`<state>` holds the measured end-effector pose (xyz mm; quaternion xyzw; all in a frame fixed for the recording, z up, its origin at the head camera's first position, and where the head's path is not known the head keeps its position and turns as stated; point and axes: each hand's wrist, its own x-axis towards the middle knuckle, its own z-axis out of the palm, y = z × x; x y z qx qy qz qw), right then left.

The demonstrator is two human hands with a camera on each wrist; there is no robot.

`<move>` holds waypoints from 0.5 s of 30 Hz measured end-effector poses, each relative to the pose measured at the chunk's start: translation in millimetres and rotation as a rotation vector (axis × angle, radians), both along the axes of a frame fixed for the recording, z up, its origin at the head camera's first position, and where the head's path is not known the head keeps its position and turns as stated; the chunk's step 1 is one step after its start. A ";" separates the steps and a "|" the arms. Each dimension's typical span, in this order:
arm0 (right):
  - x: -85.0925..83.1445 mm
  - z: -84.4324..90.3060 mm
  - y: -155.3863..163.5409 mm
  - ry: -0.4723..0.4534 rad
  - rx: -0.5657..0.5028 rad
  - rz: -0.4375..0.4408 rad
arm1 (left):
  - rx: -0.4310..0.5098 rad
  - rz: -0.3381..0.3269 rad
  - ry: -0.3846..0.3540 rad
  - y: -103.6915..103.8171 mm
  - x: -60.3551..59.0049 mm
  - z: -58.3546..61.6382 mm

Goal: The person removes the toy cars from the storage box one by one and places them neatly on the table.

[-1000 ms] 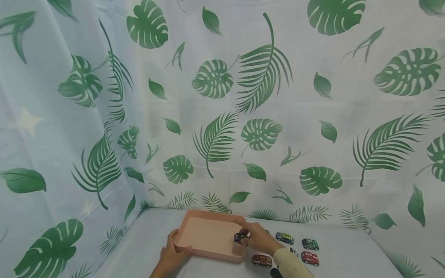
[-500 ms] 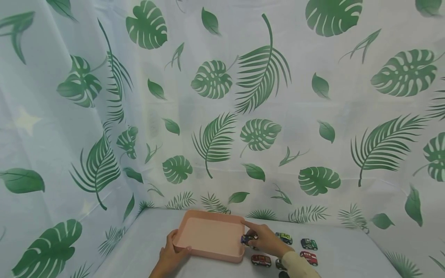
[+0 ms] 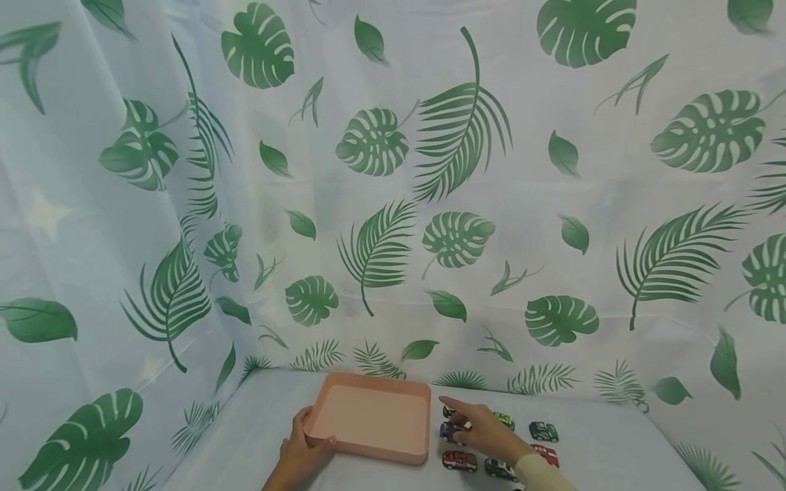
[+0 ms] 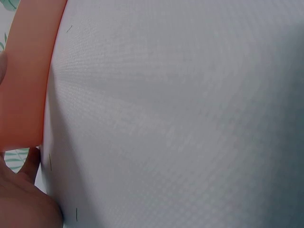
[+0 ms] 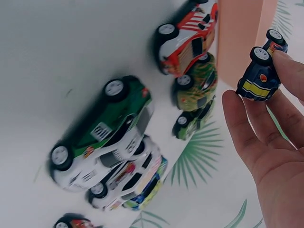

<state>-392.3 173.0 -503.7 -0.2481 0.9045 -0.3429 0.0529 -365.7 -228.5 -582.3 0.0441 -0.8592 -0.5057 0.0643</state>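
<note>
A shallow pink tray [image 3: 373, 417] lies on the white-covered table in the head view, with nothing inside it. My left hand [image 3: 302, 447] grips its near left corner, thumb over the front rim and fingers along the left side; in the left wrist view the tray's wall [image 4: 26, 95] runs past those fingers. Just right of the tray, my right hand [image 3: 485, 429] pinches a dark blue toy car [image 3: 451, 432] between thumb and fingers. Its yellow stripe and white-hubbed wheels show in the right wrist view, where the same toy car [image 5: 260, 80] sits at the fingertips.
Several toy cars stand around the right hand: a red one [image 3: 459, 461], a green-and-white one [image 3: 500, 468], a green one [image 3: 543, 431], another red one [image 3: 545, 455] and a yellow-green one [image 3: 505, 421]. A leaf-print curtain [image 3: 454, 273] hangs behind the table.
My right hand has carried the blue toy car rightward, from over the tray's right end to beside the tray among the other cars. The left hand keeps its grip on the tray.
</note>
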 end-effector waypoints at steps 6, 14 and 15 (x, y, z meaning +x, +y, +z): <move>5.4 -0.3 9.7 -0.013 -0.012 -0.011 | 0.002 -0.003 0.002 0.3 -1.9 -0.6; 11.9 -2.9 26.7 -0.016 0.015 -0.024 | -0.006 0.014 -0.041 -0.3 -3.1 0.1; 13.5 -2.7 29.4 -0.017 0.018 -0.025 | -0.006 0.014 -0.045 -0.4 -3.2 -0.1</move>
